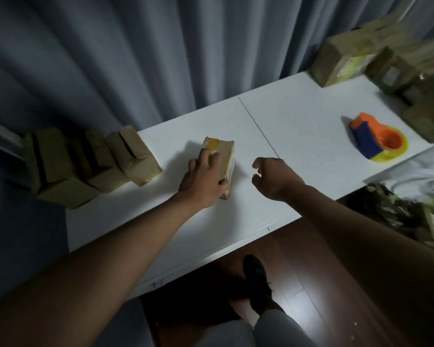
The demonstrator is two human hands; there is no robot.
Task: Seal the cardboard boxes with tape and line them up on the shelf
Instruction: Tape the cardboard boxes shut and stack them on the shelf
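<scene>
A small cardboard box (223,150) with yellow tape on its top stands on the white shelf (298,116) near its middle. My left hand (204,181) grips this box from above, fingers over the top and thumb at its near side. My right hand (273,179) hovers just right of the box with loosely curled fingers, holding nothing. An orange and blue tape dispenser (372,139) with a yellow tape roll lies on the shelf to the right. A row of three taped boxes (85,166) stands at the shelf's left end.
A pile of cardboard boxes (376,58) fills the far right end of the shelf. A grey curtain (135,58) hangs right behind the shelf. Below are a wooden floor, my foot (256,276), and a heap of packaging (411,216) at the right.
</scene>
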